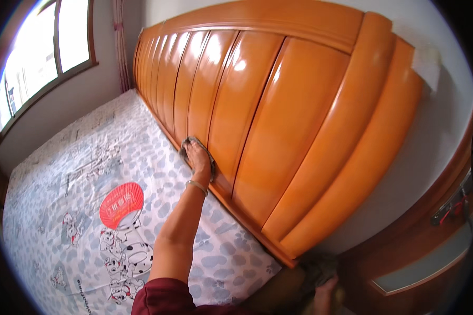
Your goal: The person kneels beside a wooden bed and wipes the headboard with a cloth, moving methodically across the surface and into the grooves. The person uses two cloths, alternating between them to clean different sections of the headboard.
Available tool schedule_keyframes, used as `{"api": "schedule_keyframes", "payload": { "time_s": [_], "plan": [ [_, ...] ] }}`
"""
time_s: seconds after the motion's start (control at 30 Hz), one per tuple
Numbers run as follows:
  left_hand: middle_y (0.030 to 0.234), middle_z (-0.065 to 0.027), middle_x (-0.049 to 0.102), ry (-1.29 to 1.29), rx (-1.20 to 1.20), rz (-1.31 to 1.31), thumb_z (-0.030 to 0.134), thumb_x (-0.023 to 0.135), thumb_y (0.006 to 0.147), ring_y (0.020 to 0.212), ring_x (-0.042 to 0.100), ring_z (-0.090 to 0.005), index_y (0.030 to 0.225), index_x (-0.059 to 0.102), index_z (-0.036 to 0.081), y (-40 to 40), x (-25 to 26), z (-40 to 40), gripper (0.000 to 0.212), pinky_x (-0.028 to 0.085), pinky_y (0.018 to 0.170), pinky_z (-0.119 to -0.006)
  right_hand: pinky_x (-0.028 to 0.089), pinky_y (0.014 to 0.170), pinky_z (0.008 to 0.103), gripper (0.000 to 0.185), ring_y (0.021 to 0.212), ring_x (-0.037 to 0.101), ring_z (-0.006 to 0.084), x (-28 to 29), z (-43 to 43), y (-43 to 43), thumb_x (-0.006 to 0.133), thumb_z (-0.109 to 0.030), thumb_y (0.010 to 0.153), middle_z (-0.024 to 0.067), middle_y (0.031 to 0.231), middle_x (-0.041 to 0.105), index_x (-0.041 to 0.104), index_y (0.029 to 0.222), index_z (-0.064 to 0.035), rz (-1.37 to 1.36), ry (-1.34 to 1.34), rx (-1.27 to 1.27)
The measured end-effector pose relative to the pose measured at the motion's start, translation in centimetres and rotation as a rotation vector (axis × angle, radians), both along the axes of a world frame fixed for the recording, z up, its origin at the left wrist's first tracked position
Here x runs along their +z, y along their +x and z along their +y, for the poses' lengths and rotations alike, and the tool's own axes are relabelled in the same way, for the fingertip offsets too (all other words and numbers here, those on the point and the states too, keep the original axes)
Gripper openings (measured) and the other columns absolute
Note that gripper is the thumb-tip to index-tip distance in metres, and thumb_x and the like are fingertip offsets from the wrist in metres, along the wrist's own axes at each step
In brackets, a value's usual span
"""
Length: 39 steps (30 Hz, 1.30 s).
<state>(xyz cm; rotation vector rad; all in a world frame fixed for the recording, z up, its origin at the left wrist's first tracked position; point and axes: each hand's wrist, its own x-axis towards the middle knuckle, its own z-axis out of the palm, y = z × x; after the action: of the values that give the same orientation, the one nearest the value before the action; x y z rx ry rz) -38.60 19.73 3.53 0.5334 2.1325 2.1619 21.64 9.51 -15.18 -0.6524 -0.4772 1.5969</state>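
Observation:
My left hand (199, 157) presses a grey cloth (188, 141) against the lower part of a glossy orange-brown wooden headboard (256, 106), just above its bottom rail. The fingers lie flat over the cloth, and a pale bangle (197, 188) circles the wrist. At the lower right, in shadow beyond the headboard's near end, my right hand (326, 287) holds what looks like a dark grey cloth (317, 267); it is blurred. Below the headboard lies a mattress with a spotted, dalmatian-print sheet (216, 275).
A red hand fan (122, 202) rests on the sheet. A bright window (43, 51) and a pink curtain (121, 47) are at the far left. On the right stands a brown wooden door (410, 252) with keys (453, 210) hanging by its handle. Something white (427, 67) is beside the headboard's upper corner.

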Motion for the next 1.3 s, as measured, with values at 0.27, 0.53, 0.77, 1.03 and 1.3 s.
{"api": "schedule_keyframes", "payload": {
  "time_s": [0.27,0.53,0.77,1.03,1.3],
  "plan": [
    [0.155,-0.0214,0.024,-0.135,0.015,0.737,0.038,0.027,0.101,0.144,0.02,-0.0351,0.145,0.033,-0.003,4.7,15.8,2.2,0.06,0.012,0.118,-0.043,0.051,0.072,0.0422,0.035,0.083,0.06,0.0269,0.7,0.1,0.1,0.039,-0.033,0.095,0.0074,0.094,0.065,0.062,0.105,-0.0084,0.065,0.11,0.107],
    [0.152,-0.019,0.031,0.126,-0.06,0.975,0.043,0.029,0.099,0.143,0.024,-0.0363,0.145,0.035,0.001,16.0,29.7,1.5,0.062,0.015,0.117,-0.044,0.049,0.063,0.0401,0.03,0.071,0.057,0.0265,0.5,-0.9,-1.6,0.041,-0.032,0.094,0.0061,0.077,0.061,0.06,0.085,-0.0104,0.093,-0.064,-0.109],
    [0.156,-0.0171,0.024,0.147,-0.233,1.167,0.038,0.032,0.1,0.144,0.02,-0.0347,0.145,0.036,0.002,23.1,28.1,-1.9,0.058,0.013,0.118,-0.043,0.052,0.073,0.0425,0.031,0.081,0.061,0.0279,-0.8,-0.8,-0.3,0.042,-0.032,0.095,0.0072,0.09,0.065,0.063,0.098,-0.0104,0.146,0.038,-0.029],
    [0.153,-0.0121,0.034,0.371,-0.214,1.258,0.033,0.038,0.098,0.143,0.024,-0.0332,0.143,0.04,0.008,21.1,33.2,1.0,0.052,0.016,0.117,-0.043,0.048,0.065,0.0406,0.03,0.071,0.056,0.025,2.0,-1.8,-1.2,0.041,-0.031,0.095,0.005,0.075,0.06,0.061,0.09,-0.01,0.209,-0.053,-0.023],
    [0.155,-0.0196,0.025,0.245,-0.23,1.212,0.033,0.037,0.097,0.143,0.022,-0.0365,0.145,0.039,0.007,22.5,26.8,-2.1,0.055,0.012,0.116,-0.048,0.043,0.06,0.0376,0.032,0.067,0.05,0.0232,3.1,-1.7,-0.8,0.037,-0.033,0.098,0.0043,0.072,0.055,0.058,0.089,-0.0103,0.433,0.29,0.261]
  ]
}}
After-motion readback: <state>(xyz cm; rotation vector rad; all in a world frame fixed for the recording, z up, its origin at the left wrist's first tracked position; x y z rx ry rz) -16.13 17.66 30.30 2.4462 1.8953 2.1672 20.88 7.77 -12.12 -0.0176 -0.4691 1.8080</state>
